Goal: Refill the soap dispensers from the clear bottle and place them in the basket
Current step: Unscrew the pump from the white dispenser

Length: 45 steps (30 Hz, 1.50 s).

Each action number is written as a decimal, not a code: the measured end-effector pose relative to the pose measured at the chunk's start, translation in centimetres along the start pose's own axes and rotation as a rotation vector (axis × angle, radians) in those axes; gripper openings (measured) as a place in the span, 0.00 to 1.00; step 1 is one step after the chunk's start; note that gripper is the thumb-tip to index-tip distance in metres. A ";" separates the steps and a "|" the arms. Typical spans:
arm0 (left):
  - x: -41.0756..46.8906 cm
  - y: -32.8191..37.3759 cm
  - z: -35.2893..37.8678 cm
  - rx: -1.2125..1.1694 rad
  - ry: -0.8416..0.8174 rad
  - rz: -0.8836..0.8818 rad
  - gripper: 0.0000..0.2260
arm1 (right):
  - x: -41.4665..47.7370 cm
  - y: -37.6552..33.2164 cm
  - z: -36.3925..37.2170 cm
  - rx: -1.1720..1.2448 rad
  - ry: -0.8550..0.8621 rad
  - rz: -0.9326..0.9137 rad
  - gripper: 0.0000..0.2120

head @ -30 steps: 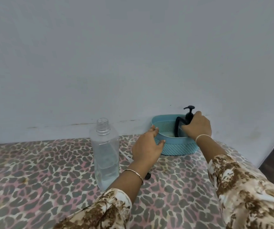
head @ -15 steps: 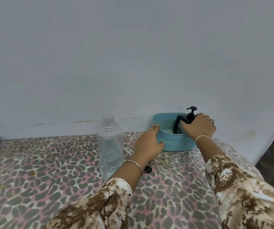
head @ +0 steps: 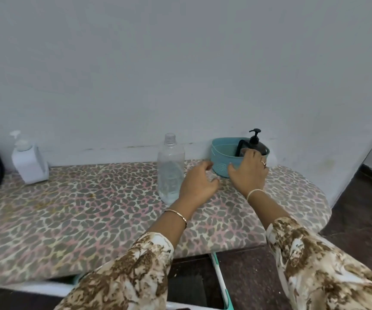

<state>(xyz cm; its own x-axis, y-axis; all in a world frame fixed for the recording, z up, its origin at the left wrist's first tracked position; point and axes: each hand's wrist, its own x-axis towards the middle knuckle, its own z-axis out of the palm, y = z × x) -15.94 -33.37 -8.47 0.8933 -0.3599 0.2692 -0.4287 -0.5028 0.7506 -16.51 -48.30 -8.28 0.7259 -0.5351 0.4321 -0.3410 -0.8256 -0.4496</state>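
Plain pale grey-white wall [head: 180, 74] fills the upper view, with scuff marks along its base. The table [head: 68, 220] stands against it, covered in leopard-print cloth, right end rounded. A white-and-teal frame bar [head: 219, 278] shows under the near edge. Dark brown floor [head: 359, 209] at right. Light soft, even.

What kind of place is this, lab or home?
Probably a home, not a lab. The work surface looks like a leopard-print ironing board, pushed against a plain painted wall, with a white soap dispenser standing on it.
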 end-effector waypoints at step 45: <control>-1.7 -26.2 -30.6 0.173 0.814 -0.639 0.36 | -11.0 -30.5 18.7 0.219 -0.618 -0.706 0.21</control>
<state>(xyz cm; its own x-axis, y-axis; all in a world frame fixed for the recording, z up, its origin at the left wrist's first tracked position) -2.07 4.47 -10.08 0.7535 0.6175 0.2257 0.1990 -0.5415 0.8168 -2.94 -13.87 -13.89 0.9290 0.3124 0.1985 0.3681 -0.8360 -0.4069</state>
